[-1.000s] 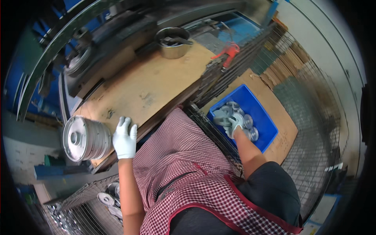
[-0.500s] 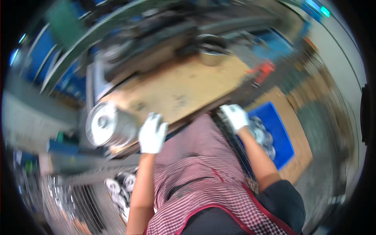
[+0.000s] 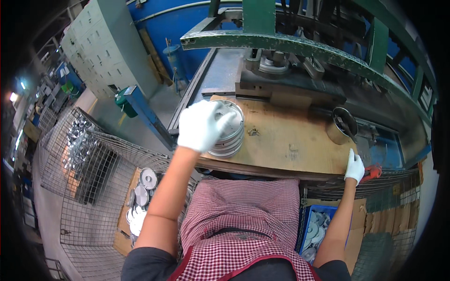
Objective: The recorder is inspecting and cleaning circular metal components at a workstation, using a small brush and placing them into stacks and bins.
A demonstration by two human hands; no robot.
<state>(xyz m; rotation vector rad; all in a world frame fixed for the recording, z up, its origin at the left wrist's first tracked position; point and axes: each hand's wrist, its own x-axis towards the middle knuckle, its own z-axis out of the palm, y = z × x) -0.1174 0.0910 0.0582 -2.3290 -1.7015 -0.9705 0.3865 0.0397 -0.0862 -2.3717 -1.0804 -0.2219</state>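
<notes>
On the wooden board (image 3: 272, 133), the metal stack (image 3: 230, 144) is partly hidden by the left hand (image 3: 202, 125), fingers parted, and the right hand (image 3: 354, 168) is held, fingers straight, by the board's right edge

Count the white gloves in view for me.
2: one glove on the left hand, partly overlapping the metal disc stack; one on the right hand, beside the red tool. I see no others.

A stack of silver, round, ridged metal parts (image 3: 231, 138) stands upright at the left end of the tan, flat wooden board (image 3: 281, 129), its top partly hidden.
</notes>
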